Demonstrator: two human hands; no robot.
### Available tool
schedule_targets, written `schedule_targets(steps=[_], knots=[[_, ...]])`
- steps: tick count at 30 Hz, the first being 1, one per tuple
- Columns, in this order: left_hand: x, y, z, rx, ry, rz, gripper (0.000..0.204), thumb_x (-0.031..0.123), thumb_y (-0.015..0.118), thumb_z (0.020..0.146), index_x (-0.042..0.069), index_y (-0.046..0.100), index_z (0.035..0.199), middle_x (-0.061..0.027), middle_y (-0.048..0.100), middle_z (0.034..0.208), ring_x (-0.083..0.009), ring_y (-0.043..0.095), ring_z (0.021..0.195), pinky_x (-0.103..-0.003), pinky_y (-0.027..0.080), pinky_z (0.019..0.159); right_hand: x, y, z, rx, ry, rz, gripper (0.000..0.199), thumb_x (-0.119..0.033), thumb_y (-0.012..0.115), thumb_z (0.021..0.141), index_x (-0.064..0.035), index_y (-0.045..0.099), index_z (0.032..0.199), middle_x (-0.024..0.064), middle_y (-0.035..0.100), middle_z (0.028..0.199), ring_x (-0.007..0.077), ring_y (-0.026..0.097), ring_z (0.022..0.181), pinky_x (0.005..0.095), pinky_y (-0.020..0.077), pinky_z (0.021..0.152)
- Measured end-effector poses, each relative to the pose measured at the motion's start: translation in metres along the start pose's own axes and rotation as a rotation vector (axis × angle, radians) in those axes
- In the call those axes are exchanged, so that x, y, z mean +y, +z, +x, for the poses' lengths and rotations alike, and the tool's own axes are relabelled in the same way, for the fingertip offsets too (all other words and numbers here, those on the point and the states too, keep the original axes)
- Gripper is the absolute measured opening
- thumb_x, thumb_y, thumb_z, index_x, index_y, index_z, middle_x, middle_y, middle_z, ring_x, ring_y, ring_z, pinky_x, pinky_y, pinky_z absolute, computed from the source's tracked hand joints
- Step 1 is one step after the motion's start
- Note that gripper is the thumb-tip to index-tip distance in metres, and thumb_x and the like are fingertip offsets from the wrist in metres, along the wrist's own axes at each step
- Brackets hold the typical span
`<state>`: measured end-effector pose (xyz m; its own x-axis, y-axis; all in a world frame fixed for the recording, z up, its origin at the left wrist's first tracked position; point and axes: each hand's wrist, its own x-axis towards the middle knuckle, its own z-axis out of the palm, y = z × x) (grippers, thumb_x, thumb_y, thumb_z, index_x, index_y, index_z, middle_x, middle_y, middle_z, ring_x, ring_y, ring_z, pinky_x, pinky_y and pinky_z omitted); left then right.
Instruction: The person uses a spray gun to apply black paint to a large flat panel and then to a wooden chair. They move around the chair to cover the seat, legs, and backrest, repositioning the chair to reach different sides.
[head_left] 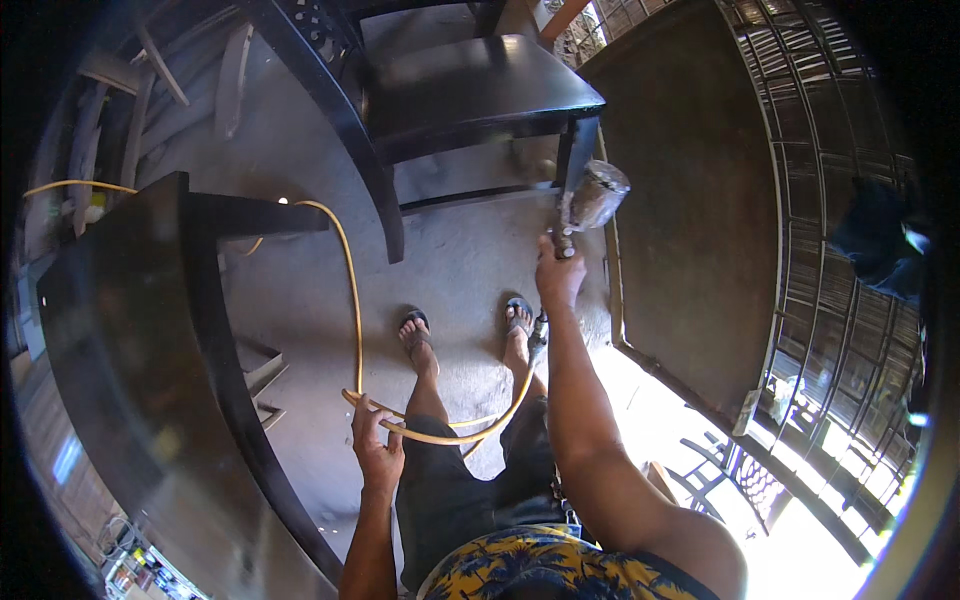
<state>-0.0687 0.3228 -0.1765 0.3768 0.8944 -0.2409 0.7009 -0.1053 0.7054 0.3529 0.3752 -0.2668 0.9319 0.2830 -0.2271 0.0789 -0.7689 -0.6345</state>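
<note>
My right hand [560, 275] is wrapped round the grip of a spray gun [564, 240], held out in front of me. A silvery paint cup [600, 193] sits on the gun, close to the front leg of a dark, glossy wooden chair [470, 95]. From beneath the gun a yellow air hose [470, 437] loops down across my legs. My left hand [378, 445] is closed round that hose near my left thigh. The chair's seat and legs look dark and shiny. Where the spray lands, if any comes out, cannot be made out.
On the left stands a large dark wooden table-like piece [130, 380]. A brown panel [690, 200] leans by a bamboo wall [820, 200] at the right. The hose also trails over the concrete floor [300, 300]. Wood pieces [235, 80] lie at the far left.
</note>
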Motion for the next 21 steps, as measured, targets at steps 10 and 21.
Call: schedule_targets(steps=[10,21], knots=[[0.018,0.008,0.012,-0.111,0.044,0.012,0.042,-0.002,0.082,0.081,0.007,0.061,0.116,-0.0275,0.050,0.155,-0.0473,0.052,0.140,-0.053,0.043,0.117,0.008,-0.022,-0.020,-0.275,0.053,0.103,0.037,-0.032,0.080,0.092,0.0024,0.072,0.104,0.0217,0.076,0.086,0.0408,0.074,0.082,0.0496,0.0564,0.078],[0.049,0.031,0.036,-0.120,0.096,0.027,0.041,-0.002,0.082,0.081,0.007,0.062,0.115,-0.0265,0.055,0.147,-0.0447,0.059,0.131,-0.050,0.046,0.113,-0.014,-0.080,0.036,0.022,-0.166,0.154,0.036,-0.031,0.079,0.093,0.0008,0.073,0.110,0.0196,0.075,0.083,0.0343,0.073,0.078,0.0463,0.0553,0.074]])
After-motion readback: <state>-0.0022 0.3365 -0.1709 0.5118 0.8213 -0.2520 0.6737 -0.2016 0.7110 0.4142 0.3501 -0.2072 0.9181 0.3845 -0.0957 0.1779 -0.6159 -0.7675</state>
